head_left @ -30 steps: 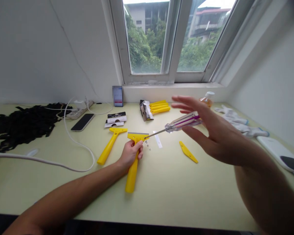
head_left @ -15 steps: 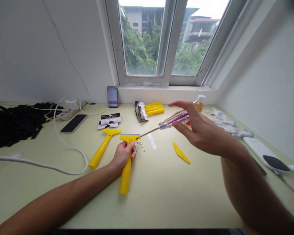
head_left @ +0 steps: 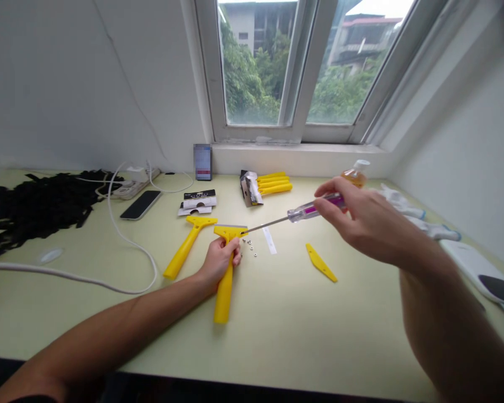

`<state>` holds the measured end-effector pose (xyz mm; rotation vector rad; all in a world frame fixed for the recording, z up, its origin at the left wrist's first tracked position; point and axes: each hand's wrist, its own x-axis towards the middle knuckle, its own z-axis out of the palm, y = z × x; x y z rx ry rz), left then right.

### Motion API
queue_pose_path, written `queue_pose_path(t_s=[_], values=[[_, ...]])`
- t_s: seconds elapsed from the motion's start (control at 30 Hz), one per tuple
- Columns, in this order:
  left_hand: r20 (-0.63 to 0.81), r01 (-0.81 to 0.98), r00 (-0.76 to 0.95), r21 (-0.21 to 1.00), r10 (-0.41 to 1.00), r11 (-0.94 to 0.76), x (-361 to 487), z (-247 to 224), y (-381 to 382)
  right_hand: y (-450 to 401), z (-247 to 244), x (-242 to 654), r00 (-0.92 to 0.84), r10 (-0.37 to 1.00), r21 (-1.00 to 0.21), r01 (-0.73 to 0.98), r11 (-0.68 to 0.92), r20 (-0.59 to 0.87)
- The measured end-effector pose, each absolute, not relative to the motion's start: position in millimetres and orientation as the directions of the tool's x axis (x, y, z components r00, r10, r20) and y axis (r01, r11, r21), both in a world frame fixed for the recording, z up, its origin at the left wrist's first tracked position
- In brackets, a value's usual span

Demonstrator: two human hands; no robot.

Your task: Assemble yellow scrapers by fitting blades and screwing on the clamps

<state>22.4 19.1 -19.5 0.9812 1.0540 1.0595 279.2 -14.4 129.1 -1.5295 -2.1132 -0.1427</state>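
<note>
My left hand point(head_left: 220, 260) grips a yellow scraper point(head_left: 224, 296) at lower center; my right hand point(head_left: 361, 221) holds a screwdriver point(head_left: 314, 211) (tip right at the scraper's head).

Room to pass along the desk's near side, tighter by the scraper head

From the near edge of the desk point(head_left: 302, 336), a hand could reach in between the yellow scraper point(head_left: 224, 296) under the left hand point(head_left: 220, 260) and the yellow wedge point(head_left: 321, 262). The screwdriver point(head_left: 314, 211) in the right hand point(head_left: 361, 221) crosses above that gap, and small nuts point(head_left: 249, 246) lie just beside the scraper's head.
</note>
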Motion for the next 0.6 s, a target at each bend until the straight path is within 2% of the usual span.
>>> queue_pose_path(t_s=[0.07,0.2,0.33,0.37,0.5,0.6], values=[[-0.181,-0.197,0.142,0.958,0.973,0.207,23,-19,19,-15,129,279,-0.331,0.824,-0.223,0.855,0.468,0.461],[-0.172,-0.197,0.152,0.960,0.973,0.200,23,-20,18,-12,125,275,-0.176,0.797,-0.229,0.902,0.366,0.578],[-0.182,-0.207,0.136,0.956,0.974,0.207,23,-20,19,-11,121,271,-0.399,0.713,-0.288,0.717,0.635,0.577],[-0.183,-0.202,0.138,0.957,0.973,0.209,23,-20,19,-12,121,270,-0.423,0.694,-0.281,0.696,0.661,0.583],[-0.164,-0.192,0.155,0.962,0.974,0.193,23,-18,18,-12,125,275,-0.368,0.692,-0.224,0.763,0.607,0.620],[-0.150,-0.200,0.168,0.963,0.974,0.183,24,-18,17,-1,126,294,-0.256,0.699,-0.369,0.701,0.610,0.667]])
